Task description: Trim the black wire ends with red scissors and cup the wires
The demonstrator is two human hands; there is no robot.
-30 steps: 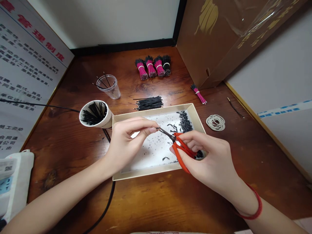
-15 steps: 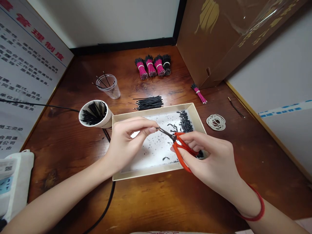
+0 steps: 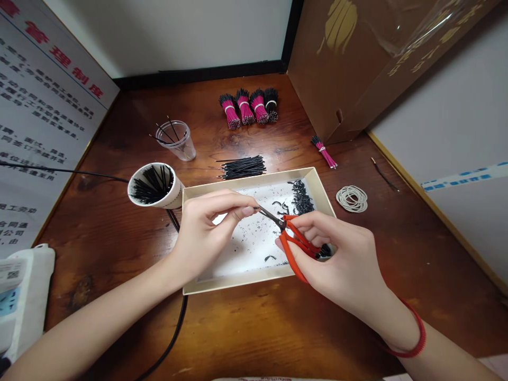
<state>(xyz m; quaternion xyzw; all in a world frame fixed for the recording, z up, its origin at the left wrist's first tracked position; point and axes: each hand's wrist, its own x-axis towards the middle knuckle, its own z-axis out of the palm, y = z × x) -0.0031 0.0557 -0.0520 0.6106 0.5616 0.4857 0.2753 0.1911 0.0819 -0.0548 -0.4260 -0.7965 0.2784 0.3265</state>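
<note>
Thin black wire pinched firmly by L hand, red scissors gripped in R hand (blades right at wire, over tray, best for catching bits).

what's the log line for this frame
left hand: pinched at scissor tips, held item unclear | right hand: red-handled scissors | below: cream tray, black wire scraps

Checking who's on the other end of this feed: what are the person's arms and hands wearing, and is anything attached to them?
Both forearms are bare, with no sleeves, and neither the left hand nor the right hand wears a glove. The only thing worn is a thin red cord bracelet on the right wrist. No cables or markings show on either arm.
</note>
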